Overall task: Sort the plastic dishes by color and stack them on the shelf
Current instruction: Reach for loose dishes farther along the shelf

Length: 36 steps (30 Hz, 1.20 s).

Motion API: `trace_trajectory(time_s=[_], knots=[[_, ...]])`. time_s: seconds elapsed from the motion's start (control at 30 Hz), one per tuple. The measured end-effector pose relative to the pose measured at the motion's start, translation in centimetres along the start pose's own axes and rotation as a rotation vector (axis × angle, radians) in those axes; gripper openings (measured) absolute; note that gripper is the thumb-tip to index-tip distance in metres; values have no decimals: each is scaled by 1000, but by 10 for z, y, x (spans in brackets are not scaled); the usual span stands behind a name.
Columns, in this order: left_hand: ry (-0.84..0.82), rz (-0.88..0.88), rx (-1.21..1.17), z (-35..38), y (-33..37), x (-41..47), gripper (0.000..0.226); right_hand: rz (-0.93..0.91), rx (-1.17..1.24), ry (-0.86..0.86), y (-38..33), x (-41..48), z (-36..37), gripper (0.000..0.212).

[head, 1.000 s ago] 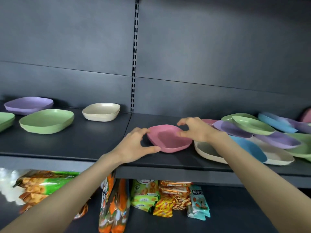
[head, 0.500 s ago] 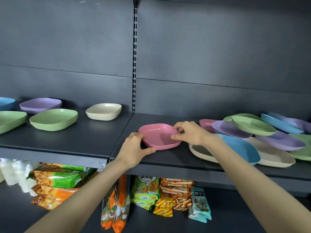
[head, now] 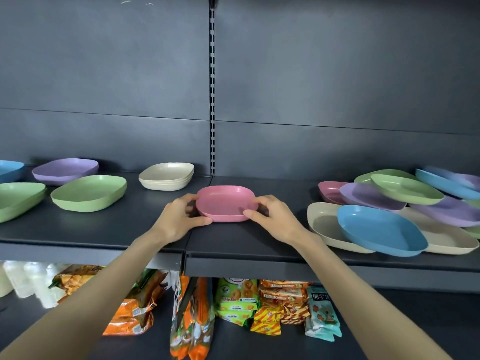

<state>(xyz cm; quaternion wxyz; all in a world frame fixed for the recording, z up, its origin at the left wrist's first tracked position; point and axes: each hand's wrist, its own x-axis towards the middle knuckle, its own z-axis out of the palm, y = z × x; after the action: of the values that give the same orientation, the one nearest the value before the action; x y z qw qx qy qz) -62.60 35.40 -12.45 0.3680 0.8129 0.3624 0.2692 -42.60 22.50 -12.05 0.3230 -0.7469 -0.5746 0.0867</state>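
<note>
Presently you are holding the pink dish (head: pixel 226 202) on the shelf (head: pixel 246 240), each grip clasping it: left hand (head: pixel 179 219) at its left rim, right hand (head: pixel 275 219) at its right.

Even, dim light; soft shadows; wide-angle stretch at blurred edges.

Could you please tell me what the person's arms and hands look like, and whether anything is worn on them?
Both forearms are bare up to the frame's edge, with no sleeves in view. The left hand and right hand are ungloved; I see no rings, watch, bracelet or markings on either.
</note>
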Motion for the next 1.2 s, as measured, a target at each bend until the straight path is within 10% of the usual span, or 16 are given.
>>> trace_trajectory(time_s=[0.73, 1.2], knots=[[-33, 214, 319, -4, -3, -10, 62, 20, -191, 105, -10, -15, -3, 37], [-139, 535, 438, 33, 131, 37, 56, 180, -532, 207, 17, -25, -153, 40]])
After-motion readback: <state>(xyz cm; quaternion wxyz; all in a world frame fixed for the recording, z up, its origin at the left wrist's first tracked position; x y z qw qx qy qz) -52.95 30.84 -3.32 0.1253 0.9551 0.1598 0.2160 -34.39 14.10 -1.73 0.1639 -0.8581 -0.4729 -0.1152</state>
